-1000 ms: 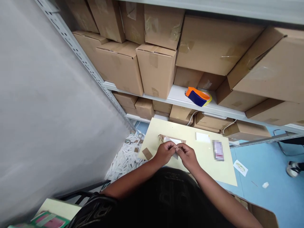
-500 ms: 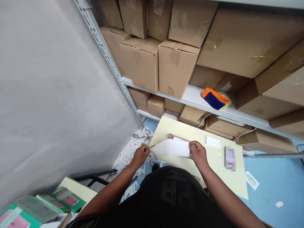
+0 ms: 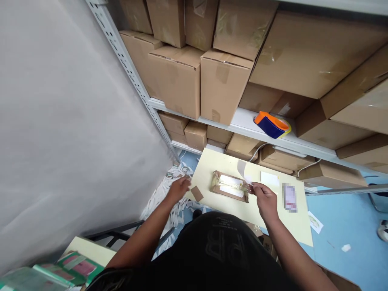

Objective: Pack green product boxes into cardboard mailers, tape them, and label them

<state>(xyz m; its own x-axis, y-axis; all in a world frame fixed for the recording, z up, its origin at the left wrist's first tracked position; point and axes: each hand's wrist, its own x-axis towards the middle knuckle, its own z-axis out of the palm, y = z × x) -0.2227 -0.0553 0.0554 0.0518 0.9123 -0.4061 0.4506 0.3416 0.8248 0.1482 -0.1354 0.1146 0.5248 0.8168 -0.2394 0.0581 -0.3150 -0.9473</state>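
Note:
My right hand is closed in a pinch on a thin white sheet of paper, which is blurred and curls up over the table. Just left of that hand lies a small brown cardboard box, bound with clear tape and showing white panels on top. My left hand hovers at the table's left edge, fingers loosely stretched and holding nothing. Close to its fingertips is a small brown cardboard piece on the pale yellow table.
White cards and a blurred-out purple item lie on the table's right. Shelves of cartons rise behind, with an orange and blue tape dispenser. Paper scraps cover the floor at left. Green packages sit lower left.
The white sheet, earlier stretched between both hands, has left my left hand and swung up and away in my right. The taped box and brown piece are now uncovered.

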